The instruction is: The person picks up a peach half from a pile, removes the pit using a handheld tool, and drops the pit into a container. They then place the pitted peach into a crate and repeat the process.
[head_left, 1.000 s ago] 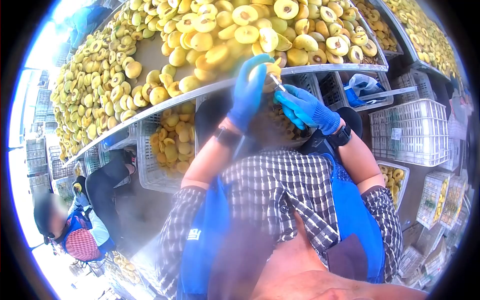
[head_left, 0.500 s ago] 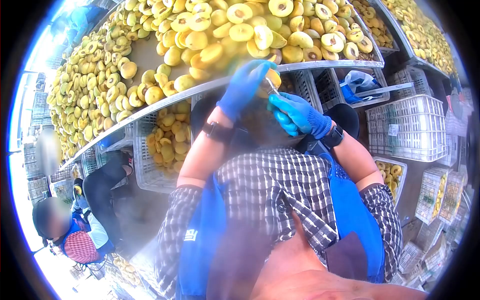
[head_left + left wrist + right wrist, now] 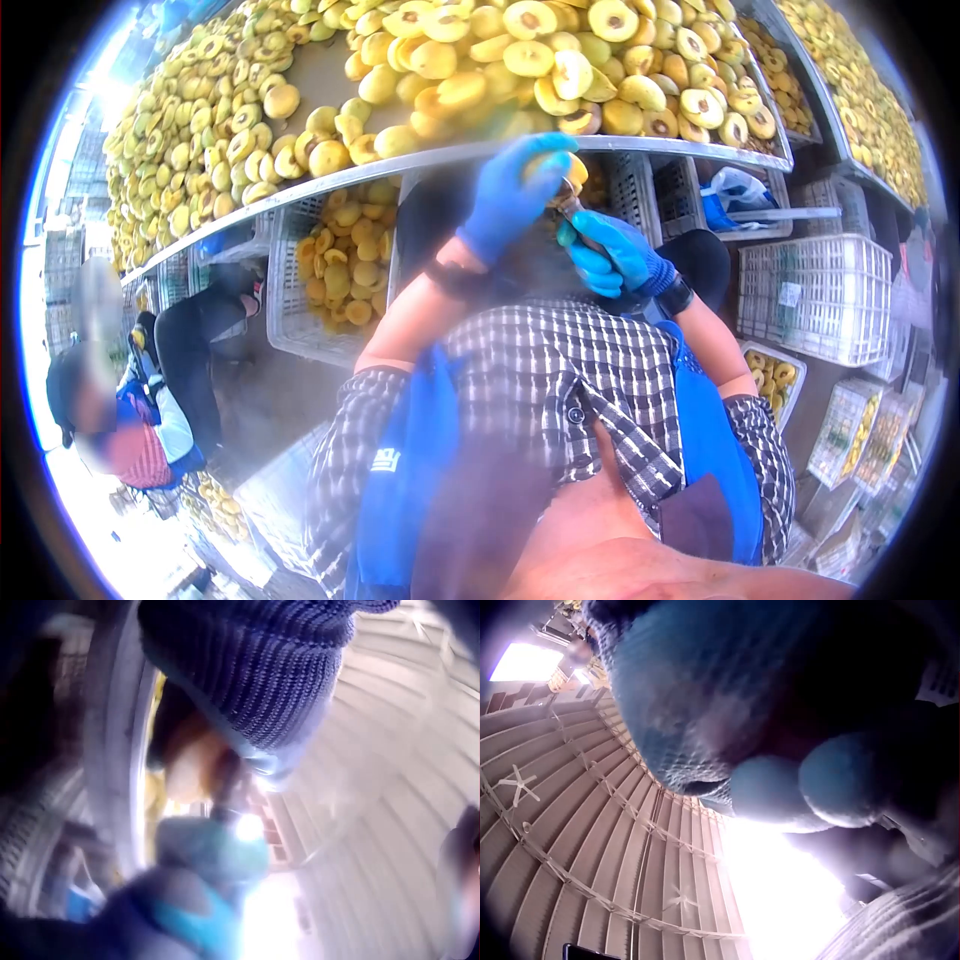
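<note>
My left hand (image 3: 508, 203), in a blue glove, grips a yellow peach (image 3: 575, 174) just below the table edge. The right hand (image 3: 622, 256), also gloved, curls round a slim hand tool (image 3: 567, 204) whose metal end meets the fruit; its tip is hidden there. In the left wrist view, the blurred peach (image 3: 193, 763) lies between the ribbed glove of the left hand (image 3: 251, 671) and the right hand's fingers (image 3: 210, 851). The right wrist view shows curled glove fingers (image 3: 769, 791) at close range.
Many peach halves (image 3: 530, 58) cover the metal-edged table (image 3: 440, 157) ahead. Beneath it, a crate (image 3: 285, 335) holds more halves. White crates (image 3: 815, 300) stand at the right, beside a blue and white bag (image 3: 735, 200). Another person (image 3: 135, 430) sits at the left.
The head view has shifted slightly. The left hand keeps hold of the peach while it and the tool turn a little; the right hand's tool stays at the fruit.
</note>
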